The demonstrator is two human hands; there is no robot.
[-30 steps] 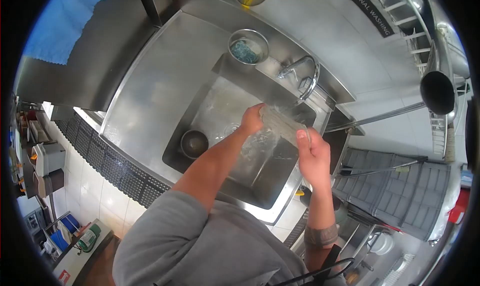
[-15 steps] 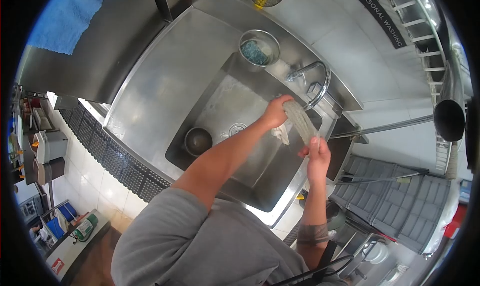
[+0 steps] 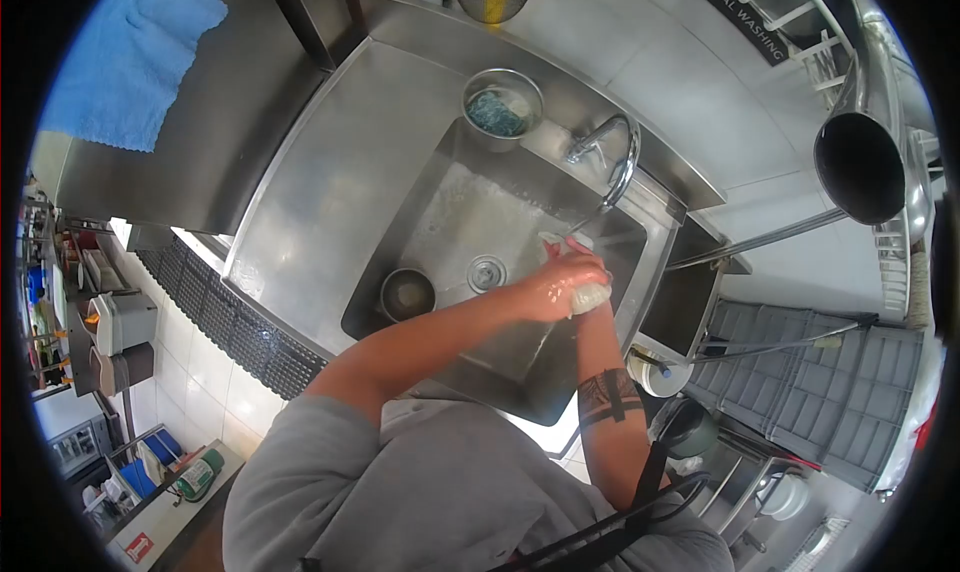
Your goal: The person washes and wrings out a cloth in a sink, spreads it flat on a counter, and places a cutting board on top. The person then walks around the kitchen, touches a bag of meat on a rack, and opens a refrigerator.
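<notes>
The cloth (image 3: pixel 590 299) is above the right part of the sink (image 3: pixel 510 377), bunched up between the two hands. The left hand (image 3: pixel 562 290) is closed around it from above, with wet, shiny skin. The right hand (image 3: pixel 597 320) is underneath and mostly covered, so I cannot tell how its fingers are bent. I suppose the cloth is kept inside the edges of the sink so that the water drops there. The tap (image 3: pixel 632 162) stands behind the far right edge of the sink, and its spout curves over toward the hands; some water seems to run from it.

The bowl (image 3: pixel 408 294) sits in the near left corner of the sink, away from the stream, perhaps so as not to disturb the hands. The pot (image 3: pixel 533 110), with a blue-green scrubber (image 3: pixel 492 115) in it, is at the far edge, probably to be within reach.

To the left of the sink extends the steel drainboard (image 3: pixel 340 162), smooth and slightly wet near its front. Farther left hangs a blue towel (image 3: pixel 140 62). Behind the sink is a pale wall (image 3: pixel 670 102); on its right are grey crates (image 3: pixel 815 382).
</notes>
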